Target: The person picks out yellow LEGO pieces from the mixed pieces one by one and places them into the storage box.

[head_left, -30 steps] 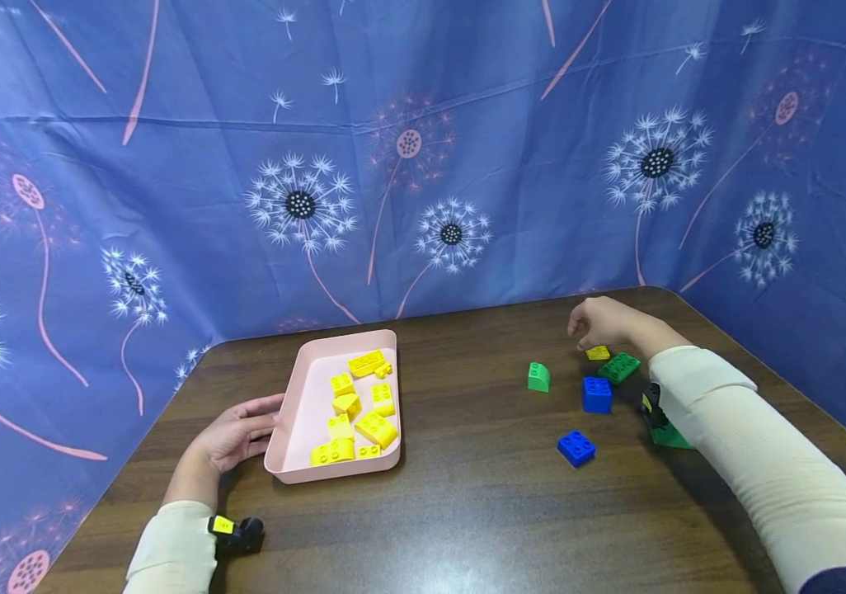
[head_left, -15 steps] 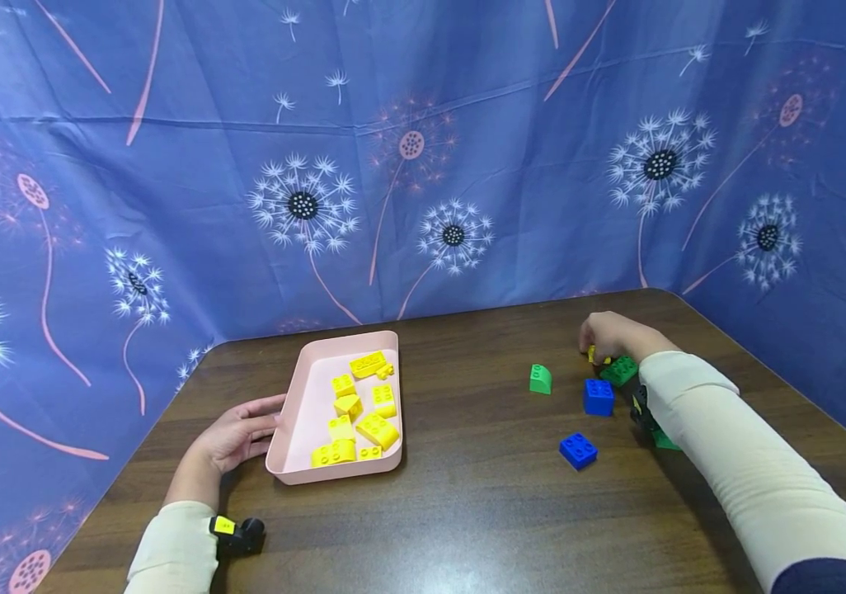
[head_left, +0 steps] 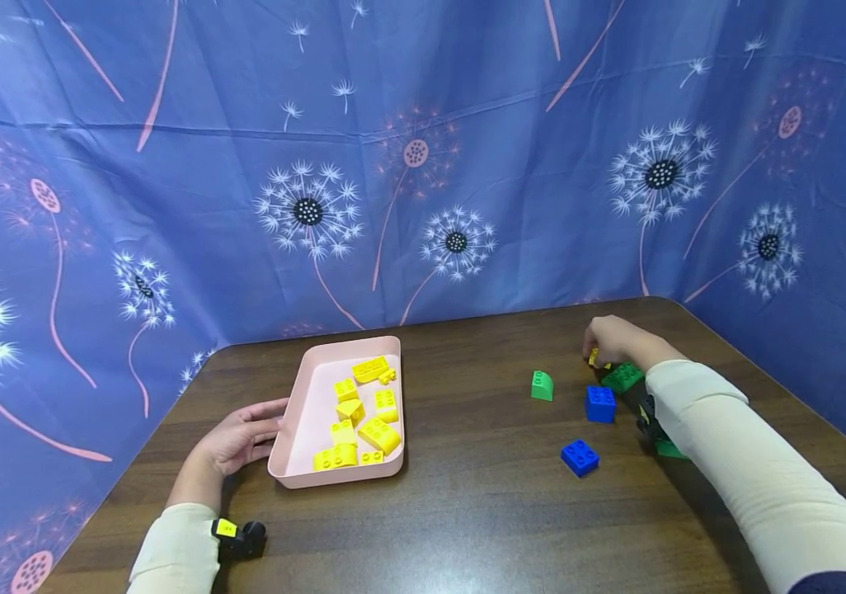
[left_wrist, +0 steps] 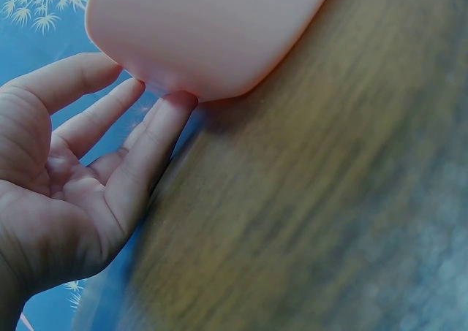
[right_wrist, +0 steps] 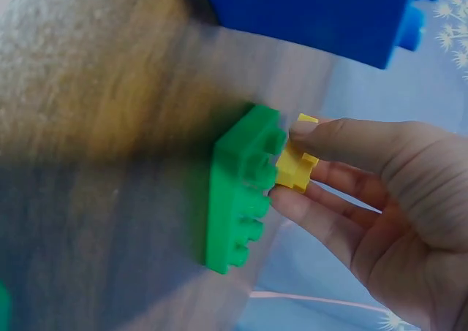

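My left hand [head_left: 237, 440] lies at the left side of a pink tray [head_left: 337, 476], its fingers extended and their tips touching the tray's outer wall. Several yellow bricks [head_left: 379, 436] lie inside the tray. At the far right of the table, my right hand [head_left: 618, 340] pinches a small yellow toy brick [right_wrist: 292, 168] between thumb and fingers; part of the brick is hidden by them. Right beside it sits a flat green studded brick [head_left: 622, 377], which overlaps the yellow one in the right wrist view.
A blue brick [head_left: 600, 404] stands nearer than the right hand, with a flatter blue one [head_left: 580, 457] closer in. A green curved brick [head_left: 542, 385] lies to their left. Another green piece [head_left: 670, 450] is partly hidden under the right sleeve. Dandelion-print cloth [head_left: 512, 165] hangs behind the table.
My right hand has come down and slightly right onto the small yellow brick and now pinches it. My left hand stays at the tray.
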`<state>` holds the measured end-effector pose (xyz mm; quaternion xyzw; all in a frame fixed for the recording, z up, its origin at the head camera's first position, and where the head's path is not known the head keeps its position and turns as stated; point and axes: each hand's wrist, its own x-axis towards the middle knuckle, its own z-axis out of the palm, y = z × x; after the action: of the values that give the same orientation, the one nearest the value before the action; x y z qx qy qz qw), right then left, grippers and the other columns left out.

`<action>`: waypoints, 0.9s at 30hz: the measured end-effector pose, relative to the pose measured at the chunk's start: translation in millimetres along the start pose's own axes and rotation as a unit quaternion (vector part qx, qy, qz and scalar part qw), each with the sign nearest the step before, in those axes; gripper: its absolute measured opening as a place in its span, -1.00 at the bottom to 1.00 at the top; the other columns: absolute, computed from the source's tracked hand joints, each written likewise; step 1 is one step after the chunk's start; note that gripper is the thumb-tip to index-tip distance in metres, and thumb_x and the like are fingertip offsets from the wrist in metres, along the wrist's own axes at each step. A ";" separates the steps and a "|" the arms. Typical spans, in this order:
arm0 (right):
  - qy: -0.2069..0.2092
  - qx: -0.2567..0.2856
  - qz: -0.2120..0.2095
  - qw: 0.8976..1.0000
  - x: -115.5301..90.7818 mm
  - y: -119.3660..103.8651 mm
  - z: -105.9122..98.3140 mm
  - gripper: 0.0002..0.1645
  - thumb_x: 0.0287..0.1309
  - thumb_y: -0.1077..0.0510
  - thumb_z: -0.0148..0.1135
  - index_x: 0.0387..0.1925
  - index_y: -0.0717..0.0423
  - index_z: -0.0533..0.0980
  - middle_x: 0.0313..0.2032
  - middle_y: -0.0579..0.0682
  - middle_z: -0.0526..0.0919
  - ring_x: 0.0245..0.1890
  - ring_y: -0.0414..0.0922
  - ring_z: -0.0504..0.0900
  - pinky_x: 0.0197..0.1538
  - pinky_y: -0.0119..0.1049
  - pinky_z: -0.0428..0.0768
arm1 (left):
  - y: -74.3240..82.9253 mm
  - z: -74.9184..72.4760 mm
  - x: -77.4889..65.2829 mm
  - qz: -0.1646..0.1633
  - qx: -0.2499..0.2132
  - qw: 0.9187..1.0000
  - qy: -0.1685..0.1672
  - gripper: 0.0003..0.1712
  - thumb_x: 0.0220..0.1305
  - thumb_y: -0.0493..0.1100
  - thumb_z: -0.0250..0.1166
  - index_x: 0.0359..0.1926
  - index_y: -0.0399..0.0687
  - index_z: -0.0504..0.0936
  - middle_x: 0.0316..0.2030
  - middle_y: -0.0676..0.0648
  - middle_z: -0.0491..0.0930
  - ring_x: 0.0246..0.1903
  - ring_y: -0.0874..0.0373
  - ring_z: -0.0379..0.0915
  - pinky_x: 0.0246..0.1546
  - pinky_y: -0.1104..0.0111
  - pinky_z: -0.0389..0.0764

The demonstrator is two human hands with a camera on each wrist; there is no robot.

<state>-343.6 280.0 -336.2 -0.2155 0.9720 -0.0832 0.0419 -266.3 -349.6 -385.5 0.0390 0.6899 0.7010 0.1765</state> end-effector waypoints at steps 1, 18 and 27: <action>0.001 0.001 0.000 1.000 -0.3 -1.2 -1.0 -0.84 -0.16 0.39 0.42 -0.42 0.20 0.69 -0.42 -0.01 0.68 -0.40 -0.06 0.59 -0.31 -0.10 0.60 | 0.3 0.2 0.1 -0.001 0.001 1.000 0.002 -0.38 0.36 -0.32 0.18 0.40 -0.28 0.27 -0.03 0.00 0.64 -0.08 0.13 0.60 -0.05 0.20 0.60; 0.055 -0.004 -0.077 0.995 -4.6 -45.7 -30.6 -0.87 -0.11 0.38 0.40 -0.42 0.19 0.68 -0.44 -0.08 0.66 -0.44 -0.14 0.55 -0.33 -0.13 0.57 | 1.3 -0.5 3.0 -0.005 0.014 1.000 0.021 -0.34 0.33 -0.29 0.23 0.41 -0.27 0.26 -0.01 0.00 0.61 -0.09 0.13 0.60 -0.05 0.21 0.61; 0.067 -0.008 -0.128 0.990 1.7 -83.5 -36.4 -0.89 -0.07 0.38 0.39 -0.43 0.17 0.67 -0.45 -0.07 0.66 -0.44 -0.13 0.58 -0.32 -0.14 0.58 | 0.0 0.3 2.4 -0.011 0.005 1.000 0.022 -0.34 0.34 -0.30 0.22 0.41 -0.28 0.25 -0.03 -0.02 0.63 -0.10 0.09 0.61 -0.07 0.20 0.61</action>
<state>-315.1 209.9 -285.4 -0.3321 0.9378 -0.0941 -0.0363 -268.5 -348.6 -386.0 0.0171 0.6973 0.6963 0.1692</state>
